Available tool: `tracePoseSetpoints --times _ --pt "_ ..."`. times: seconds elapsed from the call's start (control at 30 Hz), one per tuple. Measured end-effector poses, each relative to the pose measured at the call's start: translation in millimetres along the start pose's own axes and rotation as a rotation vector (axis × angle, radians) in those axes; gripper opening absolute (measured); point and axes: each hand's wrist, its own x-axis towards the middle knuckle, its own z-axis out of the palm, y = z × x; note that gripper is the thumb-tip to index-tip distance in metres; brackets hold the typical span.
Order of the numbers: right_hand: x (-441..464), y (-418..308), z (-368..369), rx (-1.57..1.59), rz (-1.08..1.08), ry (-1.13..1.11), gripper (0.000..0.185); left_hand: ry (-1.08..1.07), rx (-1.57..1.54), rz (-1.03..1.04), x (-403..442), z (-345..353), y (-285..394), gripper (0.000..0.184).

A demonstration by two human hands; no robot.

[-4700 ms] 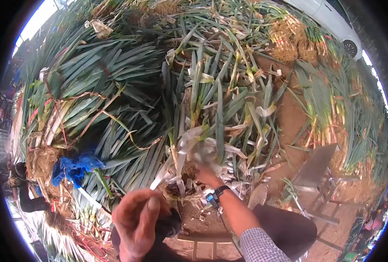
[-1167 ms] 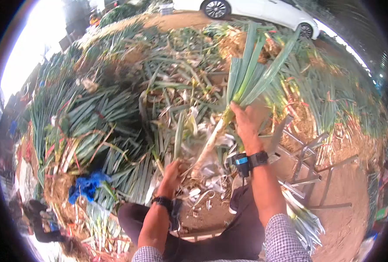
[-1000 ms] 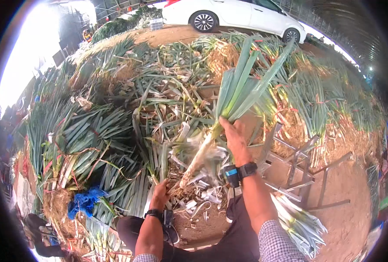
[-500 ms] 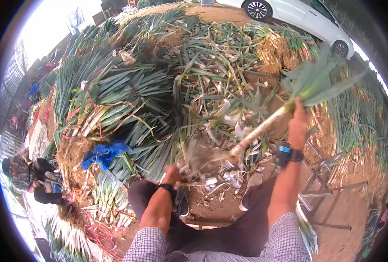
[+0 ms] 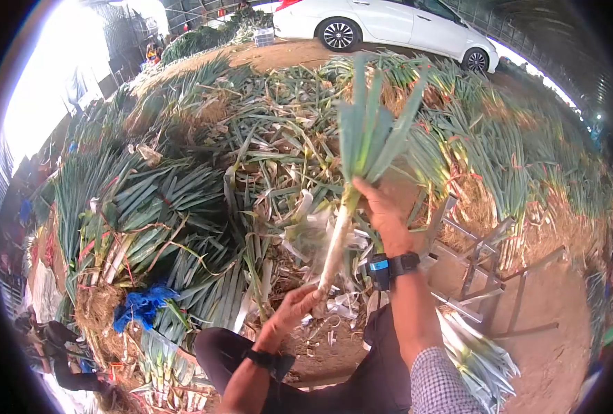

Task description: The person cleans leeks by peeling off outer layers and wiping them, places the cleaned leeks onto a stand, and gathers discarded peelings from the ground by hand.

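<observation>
Right hand [image 5: 384, 217]: wraps closed around leek [image 5: 335, 247] below leaves [image 5: 370, 134]
Left hand [image 5: 285, 319]: half-curled at leek's root end [image 5: 325, 281] (can't tell if gripping)

Brown dirt floor [image 5: 548, 359], RHS & bkgd. White sedan [image 5: 386, 26] parked at back, nr pale crate [image 5: 263, 37]. Metal frame [image 5: 486, 265] on flr, RHS. Dark ribbed roof [image 5: 561, 34] top R; v. bright white glare [image 5: 51, 90] top L.

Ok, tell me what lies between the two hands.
In the head view, the leek's white stalk slants from the right hand down towards the left hand.
</observation>
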Motion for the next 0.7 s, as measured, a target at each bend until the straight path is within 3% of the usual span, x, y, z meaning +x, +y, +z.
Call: tracePoseSetpoints --times 0.03,0.13,0.17,0.27,0.4,0.43,0.53,0.7 --pt "-11 -6 7 -0.066 0.051 -0.03 0.04 -0.037 0.052 -0.023 -3 1 -8 0.034" --pt "-12 17 13 -0.308 0.126 -0.102 0.039 0.025 -0.26 -0.105 -31 43 -20 0.032" --pt "-17 22 22 -0.311 0.071 -0.091 0.037 0.025 -0.209 -0.027 -24 43 -63 0.028" --pt "-12 49 21 -0.621 -0.032 -0.122 0.044 0.28 -0.268 -0.016 -34 58 -58 0.026" --pt "-13 72 43 -1.002 -0.324 0.046 0.04 0.386 -0.3 -0.013 -23 30 -76 0.032" --pt "-16 71 51 -1.103 -0.386 0.102 0.037 0.364 -0.457 -0.026 -24 28 -76 0.034" --pt "-29 57 69 -1.254 -0.411 0.181 0.036 0.422 -0.384 -0.056 -22 17 -84 0.028" --pt "-26 54 75 -1.303 -0.361 0.087 0.039 0.47 -0.3 0.08 -11 12 -105 0.033"
